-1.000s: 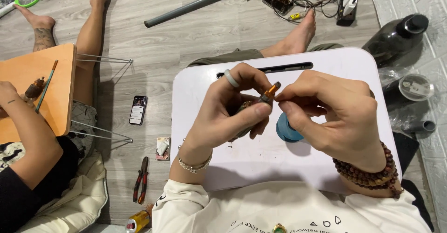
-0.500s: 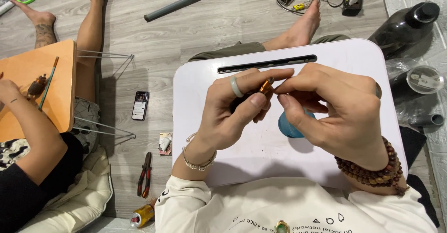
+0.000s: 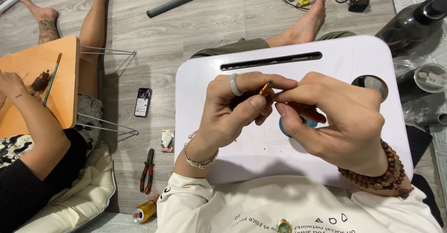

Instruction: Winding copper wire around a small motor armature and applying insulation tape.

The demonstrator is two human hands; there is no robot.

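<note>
Hands meet over my white lap table (image 3: pixel 242 56): my left hand (image 3: pixel 233 109) and right hand (image 3: pixel 335 116) both pinch a small orange part (image 3: pixel 266 89). Grey wood floor (image 3: pixel 186 28) lies around, with a phone (image 3: pixel 142 101) and red pliers (image 3: pixel 147 170).

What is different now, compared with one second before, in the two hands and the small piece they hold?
Both hands, left hand and right hand, shifted slightly up the white lap table, keeping hold of the small orange metal piece. The blue round object beneath stayed put.
</note>
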